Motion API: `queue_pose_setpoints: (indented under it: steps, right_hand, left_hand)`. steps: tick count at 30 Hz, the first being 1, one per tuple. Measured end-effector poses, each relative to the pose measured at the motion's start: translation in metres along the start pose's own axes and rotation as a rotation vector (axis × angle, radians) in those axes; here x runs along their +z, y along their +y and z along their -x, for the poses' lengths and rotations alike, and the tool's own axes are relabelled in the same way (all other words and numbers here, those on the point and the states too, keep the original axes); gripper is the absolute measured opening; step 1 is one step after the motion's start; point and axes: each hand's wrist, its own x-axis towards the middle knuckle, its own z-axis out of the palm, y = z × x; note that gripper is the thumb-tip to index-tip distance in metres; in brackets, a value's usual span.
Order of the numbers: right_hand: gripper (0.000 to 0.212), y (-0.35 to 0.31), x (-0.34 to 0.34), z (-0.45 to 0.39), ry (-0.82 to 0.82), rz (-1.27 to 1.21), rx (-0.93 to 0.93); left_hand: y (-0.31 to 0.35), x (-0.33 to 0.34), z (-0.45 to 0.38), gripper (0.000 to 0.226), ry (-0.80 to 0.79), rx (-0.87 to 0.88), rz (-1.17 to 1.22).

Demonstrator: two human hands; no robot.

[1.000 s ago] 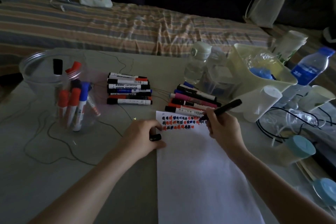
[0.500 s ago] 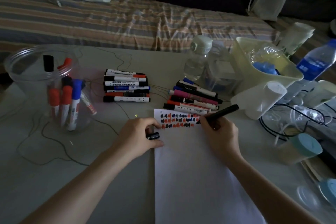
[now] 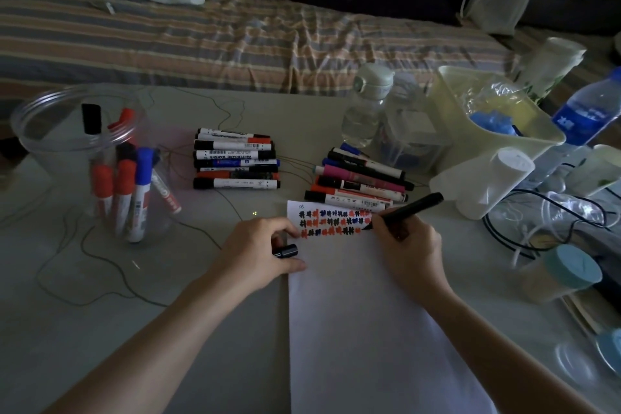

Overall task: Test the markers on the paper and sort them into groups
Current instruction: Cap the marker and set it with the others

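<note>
A white sheet of paper point(image 3: 363, 329) lies on the table, its top rows filled with red, black and blue test marks point(image 3: 332, 222). My right hand point(image 3: 406, 249) grips an uncapped black marker point(image 3: 408, 210), tip down at the right end of the lowest row. My left hand point(image 3: 258, 252) rests on the paper's left edge and holds the black cap point(image 3: 285, 250). One group of markers point(image 3: 235, 158) lies stacked in the middle of the table. A second group point(image 3: 359, 181) lies just above the paper. A clear plastic tub point(image 3: 84, 158) at the left holds several markers upright.
Thin cables point(image 3: 84, 245) run over the table at the left. Water bottles point(image 3: 368, 104), a pale yellow bin point(image 3: 490, 118), a white cup point(image 3: 487, 185), blue-lidded jars point(image 3: 568, 272) and black cords crowd the right side. A striped bed point(image 3: 235, 37) lies beyond the table.
My right hand has moved the marker tip down and left from the upper row to the end of the lowest row of marks. The left hand has kept the cap at the paper's edge.
</note>
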Motion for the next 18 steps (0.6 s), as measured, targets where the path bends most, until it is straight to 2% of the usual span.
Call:
queue_pose_setpoints:
  steps: [5, 9, 18]
  right_hand:
    - [0.005, -0.0055, -0.0005, 0.0041, -0.047, -0.01, -0.038]
    - [0.011, -0.0026, -0.0001, 0.0019, -0.005, -0.013, -0.03]
    - [0.007, -0.0031, 0.0005, 0.0024, -0.022, -0.013, -0.005]
  left_hand:
    - [0.0, -0.0001, -0.0007, 0.047, -0.004, 0.004, -0.021]
    - [-0.0006, -0.0002, -0.0005, 0.048, 0.002, 0.003, -0.015]
    - [-0.0002, -0.0001, -0.0007, 0.046, -0.004, -0.006, -0.024]
